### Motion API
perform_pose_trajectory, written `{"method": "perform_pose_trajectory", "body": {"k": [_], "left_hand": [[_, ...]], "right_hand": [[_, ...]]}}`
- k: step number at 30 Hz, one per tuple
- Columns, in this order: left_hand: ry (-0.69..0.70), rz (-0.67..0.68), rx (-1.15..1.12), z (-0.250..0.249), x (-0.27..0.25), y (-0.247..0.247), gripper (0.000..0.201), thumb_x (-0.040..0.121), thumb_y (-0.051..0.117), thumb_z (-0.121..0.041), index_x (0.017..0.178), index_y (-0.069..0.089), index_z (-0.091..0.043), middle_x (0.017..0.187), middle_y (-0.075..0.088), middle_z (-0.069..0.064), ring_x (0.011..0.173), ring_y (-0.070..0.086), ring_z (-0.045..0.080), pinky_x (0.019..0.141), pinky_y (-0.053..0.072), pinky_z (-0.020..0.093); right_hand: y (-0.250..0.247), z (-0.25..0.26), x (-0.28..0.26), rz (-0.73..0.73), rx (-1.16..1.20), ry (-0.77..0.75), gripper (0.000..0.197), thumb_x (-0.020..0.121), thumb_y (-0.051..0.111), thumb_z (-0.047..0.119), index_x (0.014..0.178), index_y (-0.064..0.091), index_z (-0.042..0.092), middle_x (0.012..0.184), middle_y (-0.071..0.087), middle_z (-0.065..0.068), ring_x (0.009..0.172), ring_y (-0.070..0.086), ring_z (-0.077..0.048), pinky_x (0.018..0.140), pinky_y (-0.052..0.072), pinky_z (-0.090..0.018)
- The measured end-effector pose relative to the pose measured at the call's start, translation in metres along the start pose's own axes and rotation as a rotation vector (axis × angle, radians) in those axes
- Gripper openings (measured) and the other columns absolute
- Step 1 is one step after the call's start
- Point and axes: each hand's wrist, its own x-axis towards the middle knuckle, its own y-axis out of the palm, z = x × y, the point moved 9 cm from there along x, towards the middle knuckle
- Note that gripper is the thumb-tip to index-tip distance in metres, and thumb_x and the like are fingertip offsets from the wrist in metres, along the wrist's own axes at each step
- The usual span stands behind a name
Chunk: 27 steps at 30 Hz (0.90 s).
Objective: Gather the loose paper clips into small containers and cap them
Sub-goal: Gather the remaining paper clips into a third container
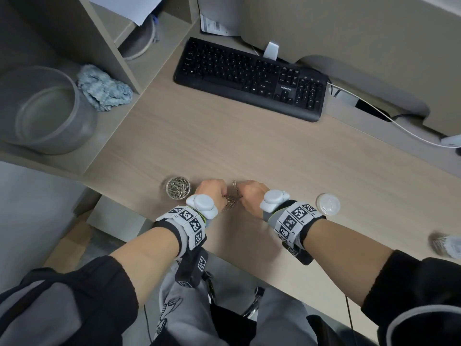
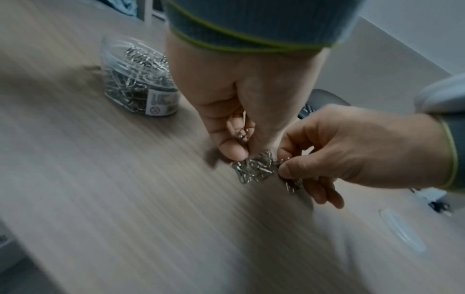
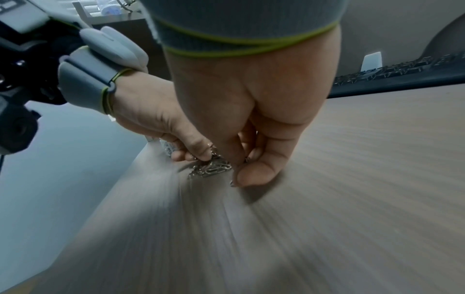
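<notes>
Both hands are down on the worktop point(image 1: 249, 151) near its front edge, knuckles almost touching, with a small heap of paper clips point(image 2: 254, 169) right between them. Left hand point(image 1: 212, 193) has its fingers curled in, thumb and fingertips pinching into the heap, and some clips show tucked in its palm. Right hand point(image 1: 252, 196) is pinching clips too, thumb against forefinger, with a few dangling under its fingers. Just left of the left hand sits a little clear round container point(image 1: 178, 188), uncapped and pretty full of clips. Its clear lid point(image 1: 327, 204) lies flat on the worktop off to the right of the right wrist, well apart from the container.
</notes>
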Motion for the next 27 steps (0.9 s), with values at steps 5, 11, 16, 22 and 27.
{"method": "perform_pose_trajectory", "body": {"k": [5, 11, 16, 22, 27], "left_hand": [[0.039, -0.125, -0.112, 0.003, -0.020, -0.024, 0.010, 0.083, 0.068, -0.011, 0.092, 0.068, -0.014, 0.091, 0.068, 0.004, 0.087, 0.064, 0.027, 0.073, 0.050, 0.028], [-0.043, -0.249, -0.185, 0.047, -0.041, -0.065, 0.009, 0.081, 0.066, -0.013, 0.082, 0.064, -0.022, 0.083, 0.065, 0.001, 0.080, 0.064, 0.028, 0.071, 0.053, 0.031], [-0.155, -0.338, -0.224, 0.090, -0.048, -0.095, 0.013, 0.080, 0.067, -0.009, 0.086, 0.070, -0.021, 0.087, 0.070, 0.004, 0.082, 0.065, 0.026, 0.076, 0.054, 0.030], [-0.148, -0.287, -0.262, 0.095, -0.039, -0.089, 0.011, 0.079, 0.068, -0.010, 0.088, 0.071, -0.017, 0.084, 0.070, 0.005, 0.079, 0.067, 0.027, 0.074, 0.057, 0.031], [-0.118, -0.280, -0.303, 0.097, -0.037, -0.084, 0.011, 0.078, 0.071, -0.012, 0.088, 0.071, -0.015, 0.083, 0.071, 0.004, 0.079, 0.069, 0.026, 0.077, 0.058, 0.036]], "right_hand": [[-0.029, 0.005, -0.005, -0.043, 0.062, 0.023, 0.005, 0.090, 0.051, 0.017, 0.089, 0.056, 0.018, 0.096, 0.066, -0.010, 0.090, 0.063, -0.032, 0.075, 0.052, -0.037], [-0.056, 0.058, 0.004, -0.088, 0.289, -0.028, 0.012, 0.091, 0.058, 0.024, 0.081, 0.055, 0.019, 0.078, 0.066, -0.005, 0.069, 0.065, -0.027, 0.067, 0.056, -0.037], [-0.051, 0.102, 0.014, -0.049, 0.385, -0.060, 0.024, 0.092, 0.059, 0.020, 0.071, 0.048, 0.023, 0.059, 0.056, 0.003, 0.055, 0.060, -0.022, 0.054, 0.050, -0.032], [-0.040, 0.117, 0.029, -0.011, 0.406, 0.002, 0.016, 0.094, 0.058, 0.025, 0.079, 0.053, 0.021, 0.053, 0.060, -0.001, 0.044, 0.058, -0.019, 0.045, 0.045, -0.025], [-0.031, 0.119, 0.036, -0.001, 0.455, 0.028, 0.013, 0.094, 0.058, 0.023, 0.082, 0.053, 0.018, 0.055, 0.062, -0.006, 0.045, 0.061, -0.023, 0.052, 0.055, -0.036]]}}
